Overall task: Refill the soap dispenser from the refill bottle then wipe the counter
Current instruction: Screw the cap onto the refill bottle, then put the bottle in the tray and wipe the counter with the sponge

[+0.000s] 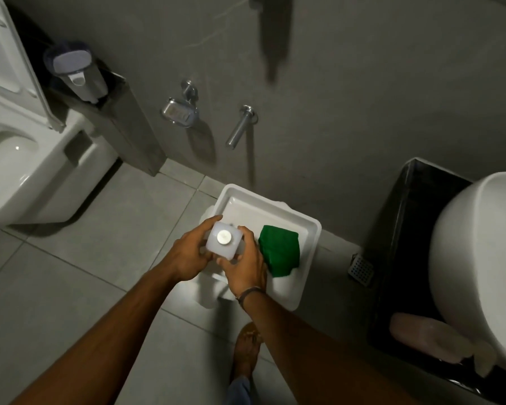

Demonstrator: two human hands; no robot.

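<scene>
A translucent white square bottle (216, 247) with a round silver cap stands upright over a white tray (310, 226) on a white stool. My left hand (187, 252) grips the bottle's left side. My right hand (244, 266) holds its right side and front. A folded green cloth (279, 249) lies in the tray just right of my right hand. I cannot tell whether this bottle is the dispenser or the refill.
A toilet (21, 171) stands at the left, a white basin (476, 258) at the right above a black-lined bin (415, 229). A wall tap (240, 127) and soap dish (177, 112) stick out above the tray. My sandalled foot (247, 346) is on the tiled floor.
</scene>
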